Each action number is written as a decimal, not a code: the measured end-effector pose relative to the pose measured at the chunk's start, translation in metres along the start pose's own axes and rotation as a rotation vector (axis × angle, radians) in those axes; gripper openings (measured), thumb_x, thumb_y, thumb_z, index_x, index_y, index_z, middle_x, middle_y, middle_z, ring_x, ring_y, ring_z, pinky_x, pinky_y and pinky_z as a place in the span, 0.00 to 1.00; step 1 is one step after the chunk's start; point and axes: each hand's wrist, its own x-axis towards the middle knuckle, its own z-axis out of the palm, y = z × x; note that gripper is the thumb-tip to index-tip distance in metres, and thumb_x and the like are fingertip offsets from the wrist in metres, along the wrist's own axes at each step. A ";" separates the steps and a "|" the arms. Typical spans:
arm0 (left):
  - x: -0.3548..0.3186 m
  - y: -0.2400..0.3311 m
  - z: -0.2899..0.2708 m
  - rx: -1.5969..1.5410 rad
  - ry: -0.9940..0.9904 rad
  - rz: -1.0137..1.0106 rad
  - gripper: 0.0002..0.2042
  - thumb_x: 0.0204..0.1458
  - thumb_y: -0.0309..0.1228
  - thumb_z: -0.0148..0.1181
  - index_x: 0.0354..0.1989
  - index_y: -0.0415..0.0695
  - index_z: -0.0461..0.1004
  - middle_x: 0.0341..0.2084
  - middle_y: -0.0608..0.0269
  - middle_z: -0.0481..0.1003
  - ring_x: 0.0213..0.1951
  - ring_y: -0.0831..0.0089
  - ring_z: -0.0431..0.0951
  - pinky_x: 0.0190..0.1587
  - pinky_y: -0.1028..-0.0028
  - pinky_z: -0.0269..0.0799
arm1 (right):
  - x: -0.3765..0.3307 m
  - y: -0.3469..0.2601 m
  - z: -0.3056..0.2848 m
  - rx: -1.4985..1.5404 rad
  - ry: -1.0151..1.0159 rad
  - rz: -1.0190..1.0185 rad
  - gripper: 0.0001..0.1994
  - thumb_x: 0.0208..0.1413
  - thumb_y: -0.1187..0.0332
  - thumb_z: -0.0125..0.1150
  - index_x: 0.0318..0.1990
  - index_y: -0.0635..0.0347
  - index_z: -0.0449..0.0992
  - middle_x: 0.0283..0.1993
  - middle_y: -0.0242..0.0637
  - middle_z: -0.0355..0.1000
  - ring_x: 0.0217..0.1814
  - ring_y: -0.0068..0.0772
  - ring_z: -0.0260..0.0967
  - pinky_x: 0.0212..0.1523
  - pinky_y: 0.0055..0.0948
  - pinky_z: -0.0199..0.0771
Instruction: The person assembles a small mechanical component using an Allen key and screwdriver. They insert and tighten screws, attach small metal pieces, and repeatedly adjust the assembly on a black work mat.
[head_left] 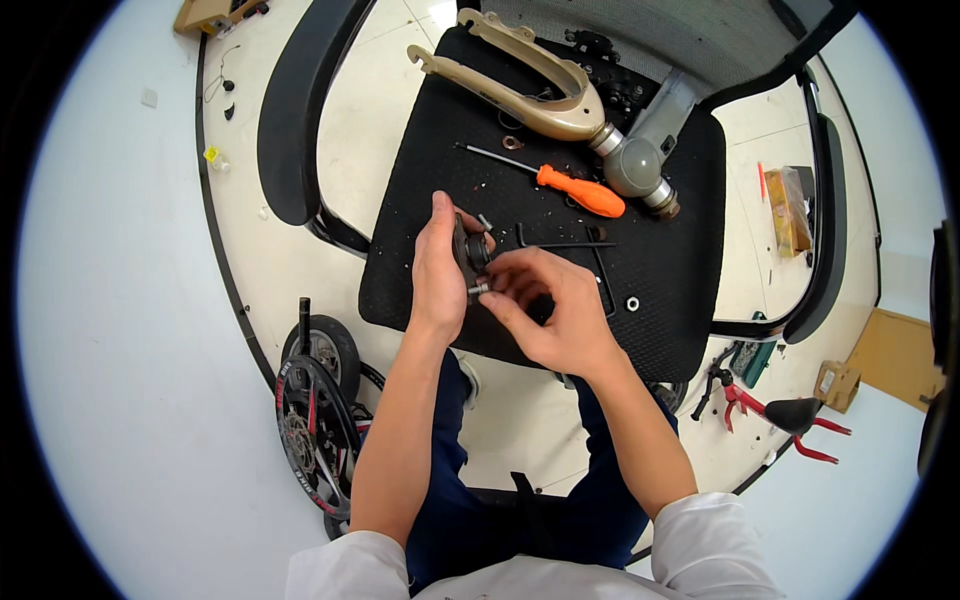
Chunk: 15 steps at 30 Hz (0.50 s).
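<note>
My left hand (436, 272) is wrapped round a dark, flat metal part (463, 250) with a black round knob-like piece (478, 252) on its right side. A silver bolt (485, 222) sticks out near its upper end. At the lower end, the thumb and fingers of my right hand (558, 312) close on another silver bolt (479, 290). Both hands are over the front of a black chair seat (415, 225). Just beyond the right hand lie black hex keys (568, 245), and to its right a small silver nut (632, 304).
On the seat lie an orange-handled screwdriver (582, 190), a small washer-like ring (512, 143) and a beige bicycle fork (555, 118) with a grey joint (635, 165). Armrests (290, 120) flank the seat. Wheels (315, 430) stand at lower left; a red frame (745, 400) lies at right.
</note>
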 end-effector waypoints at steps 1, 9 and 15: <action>-0.001 0.001 0.000 -0.001 -0.003 -0.012 0.28 0.64 0.57 0.38 0.29 0.42 0.68 0.23 0.64 0.70 0.27 0.79 0.68 0.34 0.77 0.65 | 0.000 0.000 -0.001 0.026 -0.015 0.106 0.06 0.57 0.71 0.61 0.35 0.66 0.74 0.29 0.43 0.71 0.27 0.39 0.71 0.30 0.32 0.71; -0.002 0.002 -0.002 0.225 0.041 0.191 0.27 0.66 0.54 0.37 0.29 0.42 0.69 0.22 0.65 0.69 0.25 0.80 0.66 0.30 0.78 0.63 | 0.002 0.001 0.004 0.081 -0.034 0.141 0.08 0.63 0.71 0.54 0.37 0.68 0.69 0.27 0.45 0.72 0.25 0.34 0.72 0.29 0.33 0.70; -0.003 0.001 -0.001 0.306 0.042 0.319 0.25 0.66 0.50 0.37 0.28 0.41 0.68 0.21 0.66 0.67 0.25 0.80 0.64 0.30 0.77 0.61 | 0.001 0.004 0.014 0.287 -0.020 0.247 0.06 0.59 0.74 0.58 0.37 0.69 0.71 0.28 0.40 0.74 0.25 0.27 0.74 0.29 0.28 0.73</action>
